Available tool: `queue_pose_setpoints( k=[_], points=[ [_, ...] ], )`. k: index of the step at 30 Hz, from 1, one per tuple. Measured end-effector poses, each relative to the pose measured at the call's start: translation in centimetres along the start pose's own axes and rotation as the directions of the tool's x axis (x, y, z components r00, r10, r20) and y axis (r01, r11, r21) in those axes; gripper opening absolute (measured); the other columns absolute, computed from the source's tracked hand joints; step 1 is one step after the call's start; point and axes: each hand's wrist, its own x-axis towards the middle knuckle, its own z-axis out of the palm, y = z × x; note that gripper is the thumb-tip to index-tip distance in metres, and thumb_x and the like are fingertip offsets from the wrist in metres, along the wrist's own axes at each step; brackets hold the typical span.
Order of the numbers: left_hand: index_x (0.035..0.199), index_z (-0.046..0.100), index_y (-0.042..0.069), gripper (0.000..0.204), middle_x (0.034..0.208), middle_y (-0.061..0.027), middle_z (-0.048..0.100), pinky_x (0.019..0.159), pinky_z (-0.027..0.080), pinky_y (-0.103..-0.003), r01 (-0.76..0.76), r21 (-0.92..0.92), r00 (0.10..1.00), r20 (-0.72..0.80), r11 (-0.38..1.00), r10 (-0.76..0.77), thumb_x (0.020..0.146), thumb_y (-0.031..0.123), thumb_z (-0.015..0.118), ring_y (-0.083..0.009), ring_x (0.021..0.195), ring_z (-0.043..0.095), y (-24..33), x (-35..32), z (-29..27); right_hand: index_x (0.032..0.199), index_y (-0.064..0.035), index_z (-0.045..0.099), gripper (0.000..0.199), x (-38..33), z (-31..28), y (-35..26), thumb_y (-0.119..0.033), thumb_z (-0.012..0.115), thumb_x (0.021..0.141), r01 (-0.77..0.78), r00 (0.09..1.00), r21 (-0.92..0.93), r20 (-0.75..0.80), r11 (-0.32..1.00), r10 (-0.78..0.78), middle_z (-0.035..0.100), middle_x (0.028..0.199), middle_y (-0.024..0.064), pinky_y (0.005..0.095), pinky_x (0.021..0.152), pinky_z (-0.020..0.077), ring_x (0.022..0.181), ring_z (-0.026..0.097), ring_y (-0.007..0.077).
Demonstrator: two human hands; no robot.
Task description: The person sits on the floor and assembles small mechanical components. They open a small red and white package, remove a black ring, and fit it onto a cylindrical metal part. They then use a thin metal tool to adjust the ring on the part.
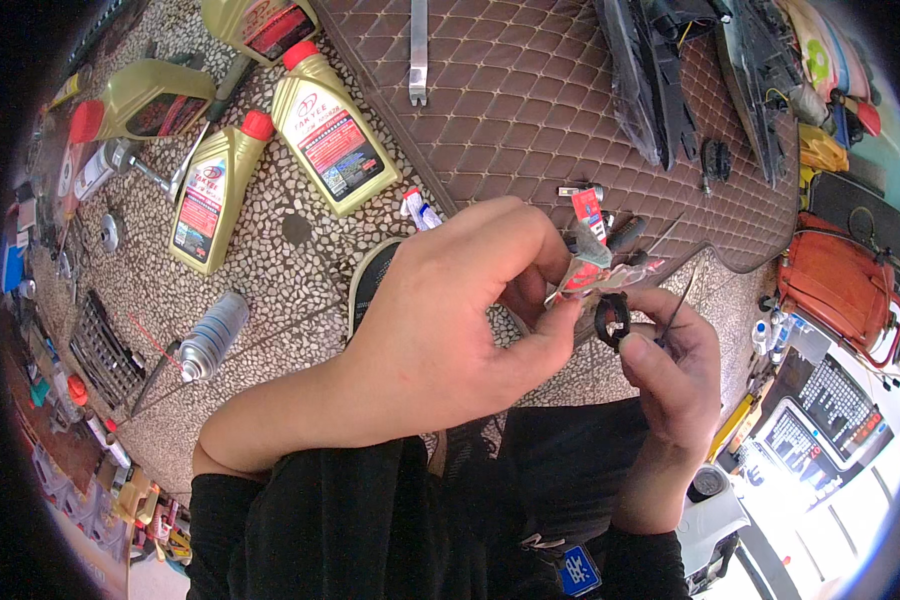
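My left hand (470,315) is closed in a pinch on a torn, crumpled wrapper (582,277) of clear film with red patches. Just to its right, my right hand (675,365) grips a small black ring-shaped part (611,320) between thumb and fingers. A thin dark rod or wire (684,305) sticks up from the same fingers. The wrapper and the ring are very close; whether they touch I cannot tell. Behind the wrapper, a red-and-white packet (588,208) and a few small dark pieces (627,234) lie on the brown quilted mat (510,120).
Gold bottles with red caps (335,135) stand or lie on the speckled floor at the left. Nearer are a spray can (215,335) and a black grille (107,345). A flat metal bar (419,50) and black lamp-like housings (640,90) rest on the mat; a red case (838,270) is at right.
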Motion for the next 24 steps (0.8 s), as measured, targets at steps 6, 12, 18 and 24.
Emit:
queue_pose_setpoints(
  k=[6, 12, 18, 24],
  points=[
    [0.091, 0.059, 0.001, 0.02, 0.087, -0.0041, 0.056, 0.062, 0.049, -0.021, 0.002, -0.005, 1.0, -0.007, 1.0, -0.002, 0.081, 0.0, 0.076, -0.0065, 0.074, 0.057, -0.1, 0.0, 0.2, 0.117, 0.0033, 0.068, 0.04, -0.2, 0.7, -0.4, 0.001, 0.076, 0.078, 0.136, 0.988, -0.281, -0.034, 0.95, -0.152, 0.067, 0.102, 0.0014, 0.0159, 0.06, 0.031, 0.065, 0.038, -0.0006],
    [0.09, 0.059, 0.001, 0.019, 0.087, -0.004, 0.056, 0.061, 0.048, -0.021, 0.018, -0.011, 1.0, -0.001, 1.0, -0.018, 0.082, 0.0, 0.076, -0.0056, 0.074, 0.056, 0.0, 0.1, 0.2, 0.114, 0.0004, 0.07, 0.038, -0.1, 1.2, -0.5, 0.002, 0.077, 0.076, 0.281, 0.95, -0.442, -0.001, 0.852, -0.313, 0.066, 0.105, 0.0028, 0.0166, 0.054, 0.0291, 0.063, 0.039, -0.0005],
    [0.093, 0.058, 0.001, 0.018, 0.089, -0.0031, 0.056, 0.063, 0.047, -0.02, 0.052, -0.058, 0.999, 0.009, 0.997, -0.051, 0.085, 0.001, 0.075, -0.0049, 0.076, 0.056, -0.1, 0.0, 0.3, 0.113, -0.0007, 0.072, 0.039, -0.1, 1.5, -0.7, 0.002, 0.077, 0.074, 0.344, 0.921, -0.568, 0.048, 0.747, -0.388, 0.065, 0.104, 0.005, 0.0167, 0.054, 0.0334, 0.065, 0.047, 0.0027],
    [0.09, 0.058, 0.0, 0.019, 0.082, -0.0089, 0.059, 0.06, 0.052, -0.029, 0.1, -0.191, 0.992, -0.051, 0.976, -0.111, 0.082, 0.003, 0.074, -0.0168, 0.068, 0.065, -0.9, 0.2, 1.1, 0.113, -0.0013, 0.072, 0.041, -0.4, 1.6, -0.7, 0.001, 0.079, 0.073, 0.384, 0.896, -0.637, 0.082, 0.668, -0.437, 0.066, 0.106, 0.0074, 0.0186, 0.057, 0.0403, 0.074, 0.055, 0.0047]
  ],
)
